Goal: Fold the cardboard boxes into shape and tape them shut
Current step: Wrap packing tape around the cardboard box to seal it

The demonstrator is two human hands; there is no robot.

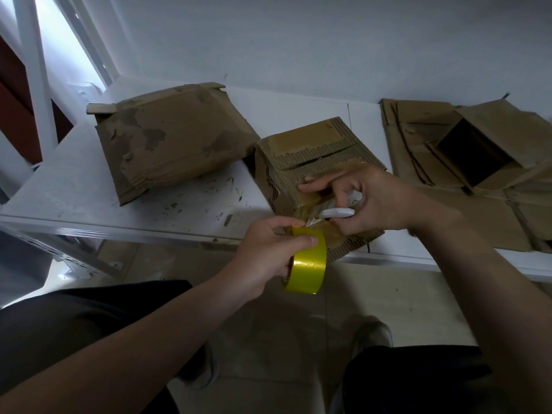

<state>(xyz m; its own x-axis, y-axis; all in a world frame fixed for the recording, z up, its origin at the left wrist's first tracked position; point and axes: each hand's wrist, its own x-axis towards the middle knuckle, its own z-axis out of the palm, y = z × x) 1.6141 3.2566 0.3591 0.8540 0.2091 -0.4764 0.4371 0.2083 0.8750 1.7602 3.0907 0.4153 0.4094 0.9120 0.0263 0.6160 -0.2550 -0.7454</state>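
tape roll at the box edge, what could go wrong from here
1. The cutter in the right hand works close to the left hand gripping the roll; a slip could nick a finger.
2. The box seems to overhang the table edge, so a pull on the strip might tip or drag it off.
3. The stretched strip looks crumpled; it may stick to itself once cut.

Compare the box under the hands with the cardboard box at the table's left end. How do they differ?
The middle box stands folded into shape; the left box lies squashed flat. The middle box bears glossy tape; the left box shows peeled patches. Both are brown cardboard on the white table.
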